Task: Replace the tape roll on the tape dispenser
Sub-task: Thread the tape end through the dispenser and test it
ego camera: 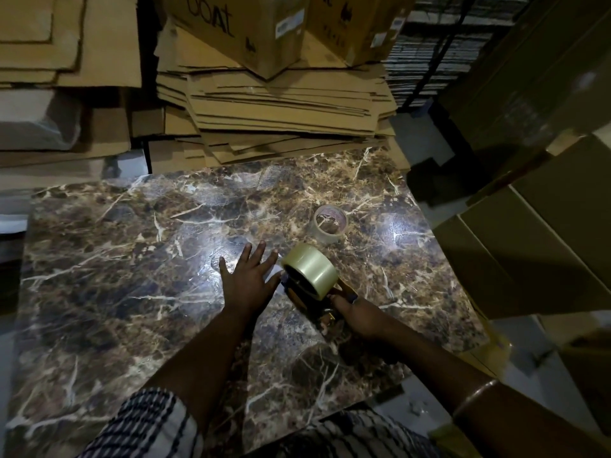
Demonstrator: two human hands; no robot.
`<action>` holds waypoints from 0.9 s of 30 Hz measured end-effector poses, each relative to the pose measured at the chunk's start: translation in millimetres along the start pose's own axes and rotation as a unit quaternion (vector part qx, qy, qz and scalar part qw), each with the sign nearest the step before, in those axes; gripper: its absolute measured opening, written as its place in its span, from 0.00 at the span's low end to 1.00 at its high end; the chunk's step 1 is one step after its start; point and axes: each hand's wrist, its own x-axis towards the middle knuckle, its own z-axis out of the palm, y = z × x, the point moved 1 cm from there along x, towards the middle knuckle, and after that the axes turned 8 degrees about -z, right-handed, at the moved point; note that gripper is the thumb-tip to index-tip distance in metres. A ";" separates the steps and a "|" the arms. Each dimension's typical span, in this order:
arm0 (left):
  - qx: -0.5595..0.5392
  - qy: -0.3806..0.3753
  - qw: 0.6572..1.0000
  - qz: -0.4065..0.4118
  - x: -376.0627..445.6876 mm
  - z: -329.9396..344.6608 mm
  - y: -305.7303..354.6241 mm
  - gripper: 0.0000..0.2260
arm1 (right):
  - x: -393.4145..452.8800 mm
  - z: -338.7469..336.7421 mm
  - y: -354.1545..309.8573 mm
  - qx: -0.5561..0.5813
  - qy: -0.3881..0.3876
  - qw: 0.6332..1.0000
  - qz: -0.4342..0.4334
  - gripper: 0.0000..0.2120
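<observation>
So we've got our right hand (355,314) wrapped around the handle of the dark handheld tape dispenser (317,297), which sits on the brown marbled tabletop (132,259) with a full roll of clear yellowish packing tape (310,271) mounted on it. Our left hand (248,276) is flat with fingers spread, just beside the roll. The nearly used-up clear tape roll (330,223) lies further back on the table, with stacked flattened cardboard boxes (274,104) behind.

The scene is dimly lit. White glare is thrown onto the marble tabletop (132,259) just beyond the grip. Edges are bowed, darkened and softened by blur.
</observation>
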 end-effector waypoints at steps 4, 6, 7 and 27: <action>-0.009 0.006 1.000 0.008 -0.2 -0.5 -0.3 0.26 | -13.3 -0.6 3.6 -0.021 0.011 1.000 0.014 0.24; -0.012 0.006 1.000 0.008 -0.4 0.8 -0.7 0.26 | -14.5 0.1 2.3 -0.021 0.015 0.999 0.020 0.23; -0.012 0.008 1.000 0.008 -0.1 1.8 -1.1 0.26 | -15.3 -0.2 -2.3 -0.027 0.016 0.999 0.018 0.22; -0.015 0.008 1.000 0.006 2.9 7.6 -4.3 0.25 | -10.7 15.1 -18.1 0.111 0.010 0.994 0.016 0.38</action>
